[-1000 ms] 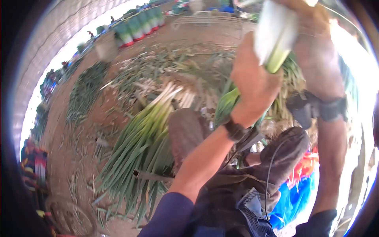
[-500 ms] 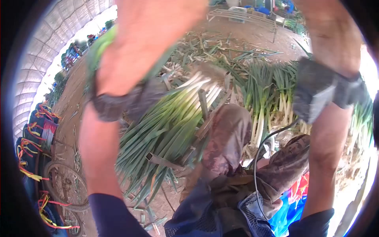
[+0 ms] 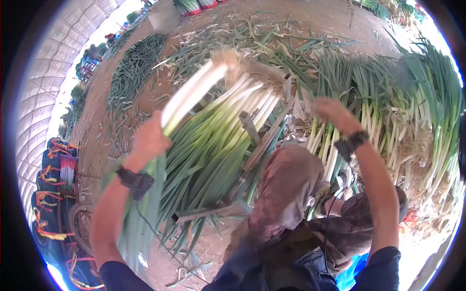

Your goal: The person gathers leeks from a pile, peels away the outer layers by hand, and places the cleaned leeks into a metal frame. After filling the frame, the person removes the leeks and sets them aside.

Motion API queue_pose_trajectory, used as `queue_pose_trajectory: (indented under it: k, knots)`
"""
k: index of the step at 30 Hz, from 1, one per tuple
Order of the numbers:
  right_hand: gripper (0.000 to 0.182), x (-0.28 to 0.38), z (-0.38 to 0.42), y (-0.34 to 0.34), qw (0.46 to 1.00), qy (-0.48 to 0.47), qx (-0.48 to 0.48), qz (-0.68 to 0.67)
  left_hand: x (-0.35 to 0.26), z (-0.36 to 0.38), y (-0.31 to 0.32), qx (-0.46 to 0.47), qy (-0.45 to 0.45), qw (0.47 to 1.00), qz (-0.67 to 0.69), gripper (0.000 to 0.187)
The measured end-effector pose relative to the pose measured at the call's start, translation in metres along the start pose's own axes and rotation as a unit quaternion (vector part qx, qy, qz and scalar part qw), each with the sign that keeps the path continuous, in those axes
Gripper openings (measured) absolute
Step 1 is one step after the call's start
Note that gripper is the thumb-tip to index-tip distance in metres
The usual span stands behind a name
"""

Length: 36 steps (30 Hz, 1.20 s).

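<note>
My left hand [image 3: 149,137] is closed around a thick bundle of green onions [image 3: 192,95]. Their white stalks slant up and right to blurred roots, while the leaves hang down past my forearm. Beside them, a pile of green onions [image 3: 204,150] rests across a low metal and wood rack [image 3: 262,148], roots toward the far side. To the right of the rack, my right hand [image 3: 334,114] is raised near the tops of standing green onions [image 3: 374,92]. Its fingers are curled together and smeared by motion; I cannot tell what they hold.
Loose leaves and trimmings [image 3: 213,41] litter the dirt floor beyond the rack, with a heap of cut greens [image 3: 133,72] farther left. Dark bundles with coloured ties [image 3: 51,194] stand by a wheel [image 3: 81,218] at left. My knee [image 3: 293,167] is close against the rack.
Both hands, out of frame at the top before, have come down into view. The left now shows the green onion bundle at the left of the pile. The view has shifted too.
</note>
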State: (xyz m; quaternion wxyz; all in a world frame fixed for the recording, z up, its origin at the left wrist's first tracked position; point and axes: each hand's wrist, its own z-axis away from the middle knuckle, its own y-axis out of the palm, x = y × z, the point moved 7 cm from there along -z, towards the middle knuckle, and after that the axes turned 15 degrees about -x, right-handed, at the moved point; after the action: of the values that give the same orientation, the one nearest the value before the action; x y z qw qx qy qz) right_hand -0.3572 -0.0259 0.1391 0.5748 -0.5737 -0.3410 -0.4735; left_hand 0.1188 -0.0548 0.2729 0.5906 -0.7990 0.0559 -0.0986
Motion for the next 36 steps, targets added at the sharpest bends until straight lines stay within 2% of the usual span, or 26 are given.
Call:
queue_pose_trajectory:
  k: [2, 3, 4, 5, 6, 7, 8, 9, 10, 11, 13, 14, 16, 17, 18, 20, 22, 24, 25, 26, 27, 28, 29, 30, 32, 36]
  knots:
    - [0.051, -0.100, 0.008, 0.017, 0.993, 0.111, 0.022, -0.011, -0.025, -0.014, 0.060, 0.053, -0.023, 0.998, 0.010, 0.050]
    - [0.055, -0.154, 0.016, 0.032, 0.987, 0.159, 0.030, -0.013, -0.038, -0.023, 0.091, 0.099, -0.042, 0.994, -0.006, 0.056]
    - [0.049, -0.218, 0.027, 0.054, 0.976, 0.205, 0.025, -0.074, -0.047, -0.034, 0.119, 0.110, -0.026, 0.994, 0.004, 0.056]
    - [0.051, -0.254, 0.051, 0.072, 0.967, 0.255, 0.015, 0.001, -0.062, -0.042, 0.147, 0.083, -0.015, 0.996, 0.042, 0.065]
    - [0.049, -0.293, 0.074, 0.094, 0.975, 0.213, 0.045, 0.040, -0.086, -0.048, 0.180, 0.058, -0.002, 0.994, 0.091, 0.073]
    - [0.039, -0.299, 0.101, 0.111, 0.989, 0.118, 0.055, 0.070, -0.103, -0.049, 0.211, 0.048, 0.038, 0.992, 0.107, 0.090]
    - [0.031, -0.336, 0.119, 0.145, 0.974, -0.132, 0.073, 0.171, -0.128, -0.045, 0.221, 0.026, 0.098, 0.991, 0.089, 0.093]
    - [0.030, -0.312, 0.129, 0.138, 0.984, 0.022, 0.019, 0.175, -0.144, -0.041, 0.223, 0.002, 0.153, 0.986, 0.065, 0.097]
    - [0.029, -0.278, 0.139, 0.125, 0.970, 0.169, -0.034, 0.172, -0.150, -0.040, 0.228, -0.007, 0.172, 0.983, 0.056, 0.098]
    - [0.029, -0.279, 0.142, 0.114, 0.965, 0.187, -0.044, 0.176, -0.152, -0.040, 0.235, -0.006, 0.178, 0.983, 0.055, 0.099]
    - [0.026, -0.268, 0.128, 0.072, 0.944, 0.111, -0.226, 0.211, -0.149, -0.046, 0.245, -0.008, 0.182, 0.982, 0.050, 0.100]
    - [0.026, -0.267, 0.119, 0.057, 0.940, 0.117, -0.236, 0.216, -0.147, -0.047, 0.248, -0.011, 0.184, 0.982, 0.044, 0.101]
    - [0.022, -0.275, 0.122, 0.003, 0.867, 0.225, -0.349, 0.277, -0.146, -0.048, 0.257, -0.016, 0.186, 0.981, 0.043, 0.103]
    - [0.020, -0.277, 0.117, -0.012, 0.847, 0.191, -0.354, 0.346, -0.145, -0.048, 0.260, -0.018, 0.185, 0.982, 0.039, 0.103]
    - [0.020, -0.283, 0.117, -0.024, 0.843, 0.193, -0.357, 0.353, -0.141, -0.047, 0.262, -0.019, 0.182, 0.983, 0.034, 0.104]
    - [0.017, -0.267, 0.113, -0.044, 0.815, 0.137, -0.416, 0.378, -0.131, -0.047, 0.275, -0.014, 0.165, 0.986, 0.008, 0.106]
    - [0.015, -0.281, 0.111, -0.042, 0.813, 0.148, -0.403, 0.394, -0.126, -0.046, 0.282, -0.015, 0.165, 0.986, -0.002, 0.108]
    - [0.018, -0.304, 0.103, -0.023, 0.857, 0.139, -0.304, 0.392, -0.139, -0.045, 0.262, -0.028, 0.188, 0.981, 0.044, 0.106]
    - [0.024, -0.284, 0.097, -0.017, 0.874, 0.131, -0.270, 0.382, -0.137, -0.045, 0.265, -0.028, 0.186, 0.981, 0.041, 0.105]
    - [0.024, -0.270, 0.090, -0.013, 0.874, 0.132, -0.271, 0.382, -0.135, -0.045, 0.267, -0.027, 0.186, 0.982, 0.037, 0.104]
    - [0.028, -0.265, 0.085, -0.007, 0.870, 0.184, -0.243, 0.388, -0.134, -0.045, 0.270, -0.022, 0.176, 0.984, 0.030, 0.104]
    - [0.034, -0.270, 0.084, -0.002, 0.863, 0.235, -0.214, 0.393, -0.133, -0.045, 0.271, -0.022, 0.178, 0.983, 0.030, 0.104]
    - [0.048, -0.279, 0.088, 0.006, 0.858, 0.249, -0.195, 0.405, -0.132, -0.045, 0.273, -0.024, 0.184, 0.982, 0.030, 0.103]
    - [0.048, -0.286, 0.089, 0.010, 0.857, 0.248, -0.197, 0.406, -0.131, -0.045, 0.274, -0.026, 0.189, 0.981, 0.030, 0.103]
    - [0.059, -0.316, 0.100, 0.016, 0.832, 0.322, -0.186, 0.412, -0.130, -0.045, 0.275, -0.034, 0.197, 0.979, 0.030, 0.103]
    - [0.059, -0.341, 0.116, 0.027, 0.844, 0.342, -0.156, 0.382, -0.136, -0.044, 0.268, -0.056, 0.204, 0.977, 0.033, 0.102]
